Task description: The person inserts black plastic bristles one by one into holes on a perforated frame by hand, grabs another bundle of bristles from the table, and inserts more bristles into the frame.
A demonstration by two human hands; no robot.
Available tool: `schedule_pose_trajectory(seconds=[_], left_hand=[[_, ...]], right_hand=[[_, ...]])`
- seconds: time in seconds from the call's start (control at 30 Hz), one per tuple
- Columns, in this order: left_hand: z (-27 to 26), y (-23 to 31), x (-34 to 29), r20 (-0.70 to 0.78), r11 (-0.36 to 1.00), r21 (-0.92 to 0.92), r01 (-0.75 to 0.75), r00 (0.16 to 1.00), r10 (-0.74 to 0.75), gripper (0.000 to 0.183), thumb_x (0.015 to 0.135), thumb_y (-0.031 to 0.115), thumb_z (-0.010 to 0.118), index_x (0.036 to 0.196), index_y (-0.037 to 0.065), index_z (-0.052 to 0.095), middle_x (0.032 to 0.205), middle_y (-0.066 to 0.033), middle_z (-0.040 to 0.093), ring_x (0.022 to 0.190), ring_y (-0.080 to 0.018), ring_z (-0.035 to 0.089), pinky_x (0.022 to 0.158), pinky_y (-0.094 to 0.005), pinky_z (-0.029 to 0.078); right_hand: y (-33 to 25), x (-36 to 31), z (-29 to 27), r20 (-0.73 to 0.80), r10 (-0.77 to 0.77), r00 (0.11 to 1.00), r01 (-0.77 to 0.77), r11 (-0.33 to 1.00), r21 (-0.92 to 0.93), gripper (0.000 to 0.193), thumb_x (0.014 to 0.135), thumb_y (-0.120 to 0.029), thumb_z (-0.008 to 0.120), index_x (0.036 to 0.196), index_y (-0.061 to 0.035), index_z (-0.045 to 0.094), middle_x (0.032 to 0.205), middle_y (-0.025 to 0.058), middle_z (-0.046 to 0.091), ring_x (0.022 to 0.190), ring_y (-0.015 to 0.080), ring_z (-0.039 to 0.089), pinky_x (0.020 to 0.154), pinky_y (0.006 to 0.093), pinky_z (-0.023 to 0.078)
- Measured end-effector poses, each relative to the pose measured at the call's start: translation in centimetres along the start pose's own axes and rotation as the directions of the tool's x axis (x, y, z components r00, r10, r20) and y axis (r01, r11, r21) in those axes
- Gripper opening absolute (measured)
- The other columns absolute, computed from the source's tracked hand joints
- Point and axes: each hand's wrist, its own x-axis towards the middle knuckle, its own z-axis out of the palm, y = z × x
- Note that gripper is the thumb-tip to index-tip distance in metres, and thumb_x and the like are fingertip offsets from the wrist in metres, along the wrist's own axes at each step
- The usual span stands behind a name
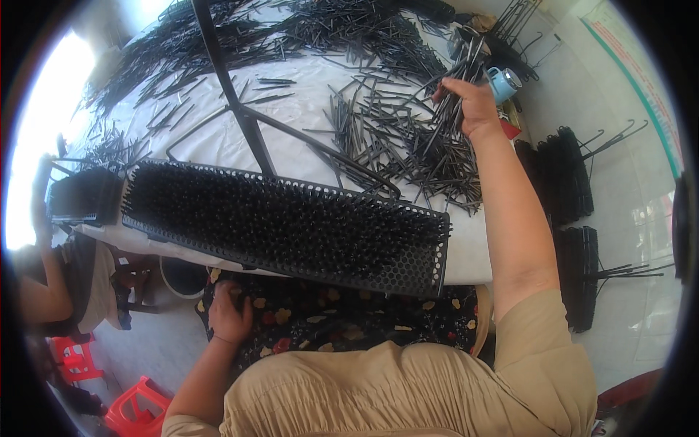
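Note:
My right hand (473,105) reaches out over the table and grips a bunch of thin black rods (455,80) lifted from the loose pile of rods (397,142) on the white tabletop (291,109). In front of me lies a long black perforated tray (415,273) packed with upright rods (277,215); its right end shows bare holes. My left hand (229,313) rests curled on my flower-patterned lap below the table edge, holding nothing I can see.
More loose rods (218,44) cover the far side of the table. A black bar frame (247,120) stands across it. A blue mug (506,81) sits at the far right. Filled black racks (568,178) lie on the floor right. Another person (65,284) sits left beside red stools (131,411).

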Motion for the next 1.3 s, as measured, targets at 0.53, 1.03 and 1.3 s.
schedule_pose_trajectory(seconds=[0.53, 1.03, 1.3], left_hand=[[0.3, -0.6, 0.4, -0.078, 0.983, 0.078, -0.165, 0.982, 0.171, 0.032, 0.080, 0.011, 0.067, 0.108, 0.006, 0.053, 0.109, -0.0144, 0.059, 0.098, -0.0368, 0.060, 0.080, -0.0425, 0.050], [1.0, -0.3, 0.1, -0.034, 0.994, 0.090, -0.062, 0.997, 0.066, 0.050, 0.079, 0.013, 0.071, 0.124, 0.007, 0.050, 0.109, -0.0087, 0.062, 0.073, -0.0234, 0.058, 0.069, -0.0367, 0.049], [1.1, 0.2, -0.7, -0.100, 0.993, 0.096, -0.075, 0.991, 0.085, 0.048, 0.080, 0.016, 0.071, 0.124, 0.006, 0.053, 0.100, -0.0042, 0.065, 0.072, -0.0224, 0.058, 0.070, -0.0368, 0.049]], right_hand=[[1.4, -2.8, -3.0, 0.055, 0.300, 0.952, -0.166, 0.661, -0.731, 0.037, 0.069, -0.009, 0.072, 0.102, 0.0043, 0.060, 0.090, 0.0202, 0.070, 0.073, 0.0267, 0.069, 0.064, 0.0387, 0.055], [8.9, -20.8, -6.1, -0.511, -0.382, 0.770, 0.282, 0.922, -0.264, 0.059, 0.076, 0.011, 0.072, 0.125, -0.0043, 0.041, 0.091, 0.0052, 0.062, 0.085, 0.0128, 0.063, 0.078, 0.0256, 0.053], [8.3, -20.4, -5.7, -0.448, -0.359, 0.819, 0.260, 0.928, -0.268, 0.060, 0.077, 0.006, 0.072, 0.128, -0.0026, 0.043, 0.096, 0.0042, 0.058, 0.084, 0.0099, 0.060, 0.078, 0.0237, 0.052]])
